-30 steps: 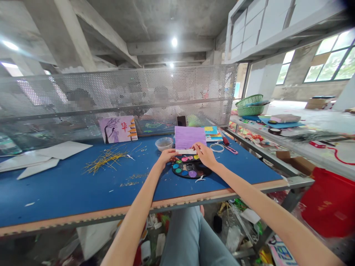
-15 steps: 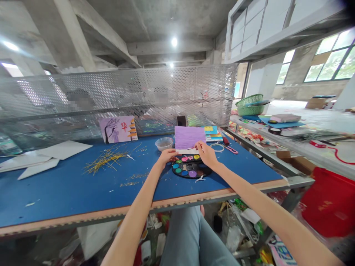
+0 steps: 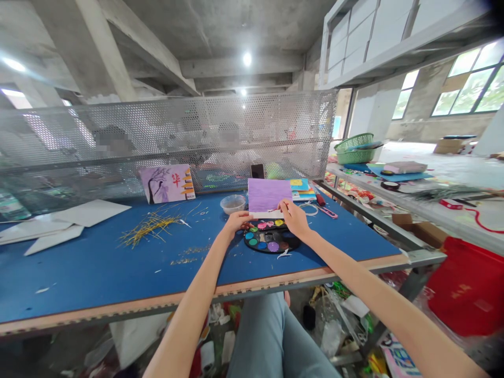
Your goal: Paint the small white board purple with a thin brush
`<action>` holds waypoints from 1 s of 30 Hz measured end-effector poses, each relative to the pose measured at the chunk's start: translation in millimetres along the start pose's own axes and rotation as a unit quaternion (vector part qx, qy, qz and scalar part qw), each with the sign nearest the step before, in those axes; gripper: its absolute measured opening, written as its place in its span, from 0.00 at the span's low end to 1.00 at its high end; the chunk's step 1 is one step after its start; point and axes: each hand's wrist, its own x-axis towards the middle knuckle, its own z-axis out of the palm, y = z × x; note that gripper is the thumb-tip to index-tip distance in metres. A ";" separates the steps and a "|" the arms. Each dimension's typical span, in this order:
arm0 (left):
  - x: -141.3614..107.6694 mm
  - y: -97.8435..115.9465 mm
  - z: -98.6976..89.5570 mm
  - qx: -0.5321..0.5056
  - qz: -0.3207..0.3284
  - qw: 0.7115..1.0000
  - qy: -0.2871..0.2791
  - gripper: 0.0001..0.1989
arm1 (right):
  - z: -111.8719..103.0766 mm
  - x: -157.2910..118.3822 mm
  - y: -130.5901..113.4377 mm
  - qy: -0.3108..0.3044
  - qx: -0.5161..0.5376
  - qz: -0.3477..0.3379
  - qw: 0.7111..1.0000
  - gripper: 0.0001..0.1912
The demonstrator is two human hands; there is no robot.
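Left of hands: white card sheets (image 3: 66, 221) and scattered yellow straw (image 3: 149, 231) lie on the blue bench (image 3: 94, 283).
Left hand: the left hand (image 3: 236, 221) reaches forward, palm down; its left fingers (image 3: 247, 222) curl at the card's near-left corner, grip cannot tell.
Card: the purple card (image 3: 268, 195) sits near the bench's far edge, long side running left-right, white strip (image 3: 263, 214) along the near edge toward the person.
Below card: a round paint palette (image 3: 271, 239) lies just nearer, touching neither wrist.
Right hand: the right hand (image 3: 294, 219) angles in from the right; its right fingers (image 3: 282, 208) bend down, pinching the card's near edge.
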 end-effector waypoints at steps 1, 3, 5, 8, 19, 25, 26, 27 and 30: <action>0.0 -0.1 0.1 0.000 0.000 1.000 0.001 0.12 | 0.1 0.0 -0.1 -0.002 0.002 -0.003 1.000 0.21; 0.1 -0.2 0.4 0.001 0.001 1.000 0.002 0.12 | 0.4 -0.1 -0.6 -0.009 0.006 -0.013 1.000 0.21; 0.0 0.0 0.5 0.000 0.002 1.000 0.002 0.12 | 0.4 0.0 -0.8 -0.012 0.003 -0.018 1.000 0.20; -0.4 0.4 0.4 -0.002 0.002 1.000 0.002 0.12 | -0.4 0.5 -0.2 0.003 -0.008 -0.012 1.000 0.19; 2.1 -2.1 0.3 -0.006 -0.001 1.000 0.003 0.12 | -0.9 1.7 1.5 0.011 -0.024 -0.018 0.999 0.19; 1.8 -1.2 0.0 -0.008 -0.002 1.000 0.001 0.12 | -2.5 2.4 0.8 0.016 -0.024 -0.015 0.999 0.20; 1.6 -1.1 0.1 -0.008 -0.002 1.000 0.001 0.12 | -2.4 2.3 0.7 0.013 -0.023 -0.016 1.000 0.20; 1.5 -1.0 0.2 -0.009 -0.002 1.000 0.001 0.12 | -2.3 2.3 0.8 0.011 -0.024 -0.016 1.000 0.19; 1.1 -1.0 0.6 -0.010 -0.002 1.000 0.005 0.12 | -2.3 2.4 1.3 0.016 -0.028 -0.008 0.999 0.20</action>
